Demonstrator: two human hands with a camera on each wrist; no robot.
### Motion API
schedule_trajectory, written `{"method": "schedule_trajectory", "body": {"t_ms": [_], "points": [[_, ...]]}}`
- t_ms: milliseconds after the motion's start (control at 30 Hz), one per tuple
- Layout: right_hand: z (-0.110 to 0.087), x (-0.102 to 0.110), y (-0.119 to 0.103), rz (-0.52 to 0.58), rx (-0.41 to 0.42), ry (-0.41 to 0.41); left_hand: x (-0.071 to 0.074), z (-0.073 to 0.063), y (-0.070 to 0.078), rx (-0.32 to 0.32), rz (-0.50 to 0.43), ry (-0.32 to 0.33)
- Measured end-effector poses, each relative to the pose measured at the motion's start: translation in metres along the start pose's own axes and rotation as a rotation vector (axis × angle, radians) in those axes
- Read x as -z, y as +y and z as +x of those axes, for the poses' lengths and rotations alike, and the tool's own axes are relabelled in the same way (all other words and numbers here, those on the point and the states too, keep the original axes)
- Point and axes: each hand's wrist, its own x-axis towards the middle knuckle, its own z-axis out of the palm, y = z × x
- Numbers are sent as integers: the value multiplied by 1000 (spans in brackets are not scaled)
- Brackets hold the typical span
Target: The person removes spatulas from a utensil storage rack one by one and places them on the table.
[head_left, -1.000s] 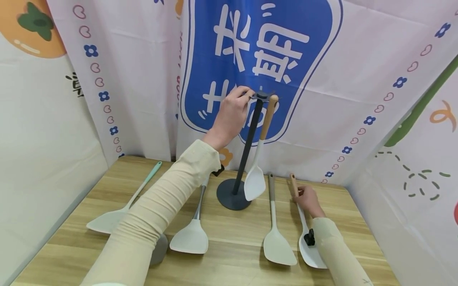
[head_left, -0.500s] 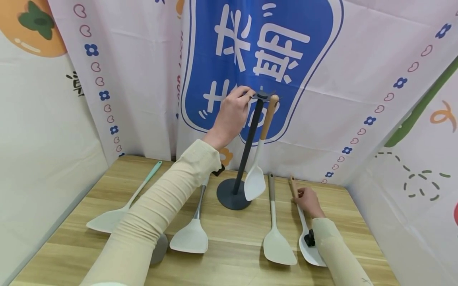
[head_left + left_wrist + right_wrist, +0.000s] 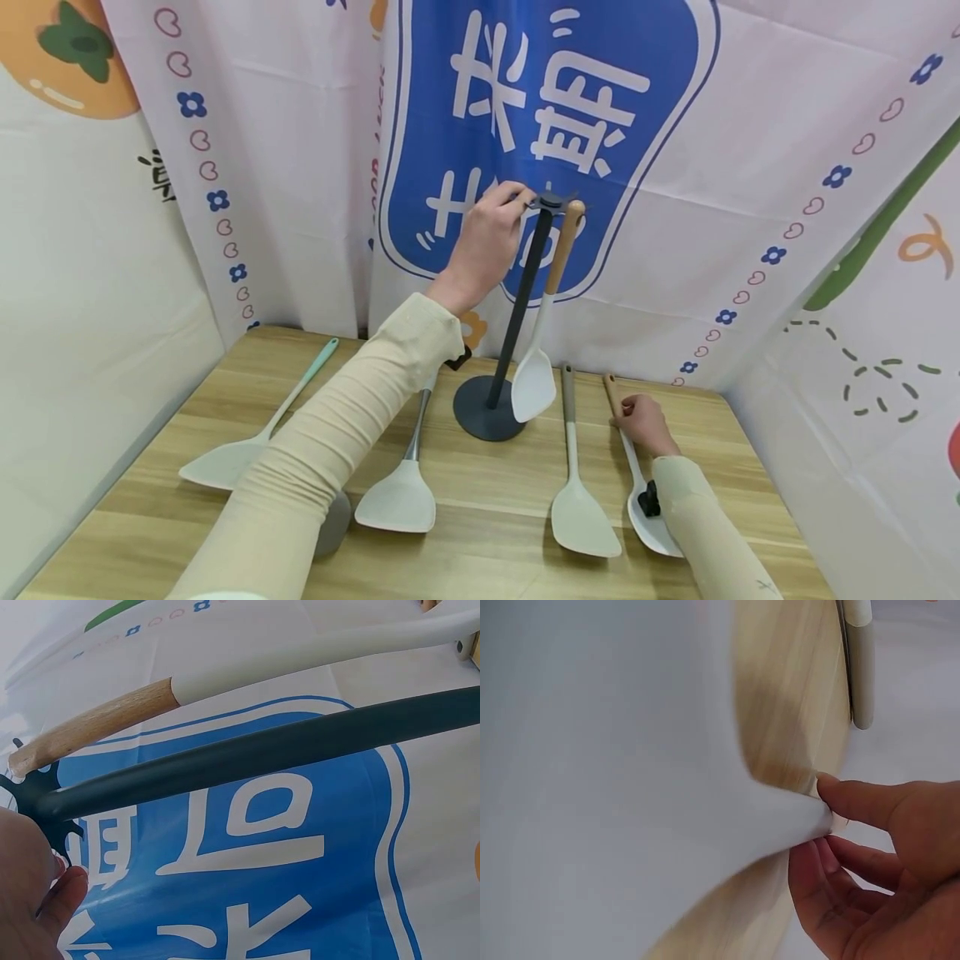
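A dark utensil stand (image 3: 530, 287) rises from a round base, with a crown of hooks on top. My left hand (image 3: 486, 237) pinches one hook of that crown between thumb and fingers, as the left wrist view also shows. From the opposite side of the crown hangs a white spatula (image 3: 534, 387) by its wooden handle (image 3: 105, 724). At the right, my right hand (image 3: 647, 425) grips another spatula (image 3: 651, 533), white with a wooden handle, low over the table. Its broad white blade (image 3: 615, 765) fills much of the right wrist view, thumb and fingers around the handle's lower part.
On the wooden table (image 3: 480, 567) lie a pale spatula with a grey handle (image 3: 585, 517), one with a metal shank (image 3: 397, 500), and one with a mint handle (image 3: 321, 358). A grey blade (image 3: 334, 525) shows partly under my left sleeve. A printed curtain (image 3: 300, 167) hangs behind.
The handle end of the spatula in my right hand has dipped slightly toward me and left. My left hand and the stand have stayed in place.
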Motion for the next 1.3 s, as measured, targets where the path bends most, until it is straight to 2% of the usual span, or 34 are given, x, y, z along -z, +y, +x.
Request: {"method": "schedule_trajectory", "body": {"t_ms": [167, 300, 433, 567, 733, 933, 1133, 1300], "points": [[0, 8, -5, -37, -28, -77, 0, 0, 0, 7, -1, 1], [-3, 20, -19, -72, -20, -129, 1, -1, 0, 12, 2, -2], [-7, 29, -41, -21, 72, -139, 2, 0, 1, 20, 3, -9], [-10, 32, -69, 31, 202, -105, 3, 0, 1, 29, 0, -14], [-16, 29, -107, 182, 359, -42, 3, 1, -1, 24, 2, -7], [-21, 28, -151, 382, 505, -44, 4, 2, 0, 23, 9, -6], [-27, 29, -187, 518, 566, 17, 3, 2, 0, 1, 20, 2], [-30, 23, -200, 627, 578, 74, 2, 2, 3, 2, 30, -8]]}}
